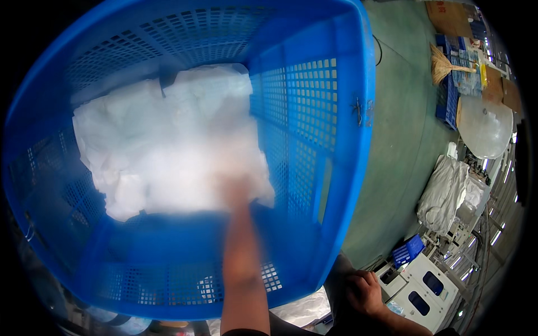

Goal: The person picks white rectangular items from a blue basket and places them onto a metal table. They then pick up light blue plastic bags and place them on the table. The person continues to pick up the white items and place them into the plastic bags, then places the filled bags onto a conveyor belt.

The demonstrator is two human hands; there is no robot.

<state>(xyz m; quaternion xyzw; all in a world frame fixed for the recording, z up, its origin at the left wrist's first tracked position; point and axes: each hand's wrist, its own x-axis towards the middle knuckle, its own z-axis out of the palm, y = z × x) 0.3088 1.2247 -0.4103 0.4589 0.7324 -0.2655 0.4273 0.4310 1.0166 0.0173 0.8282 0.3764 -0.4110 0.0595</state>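
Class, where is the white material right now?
In the head view, the white material lies left of centre, inside the blue perforated basket, with the blurred left hand at its lower right part.

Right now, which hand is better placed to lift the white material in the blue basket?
Likely the left hand: though blurred, it reaches into the blue basket, at the white material. The right hand is outside the basket.
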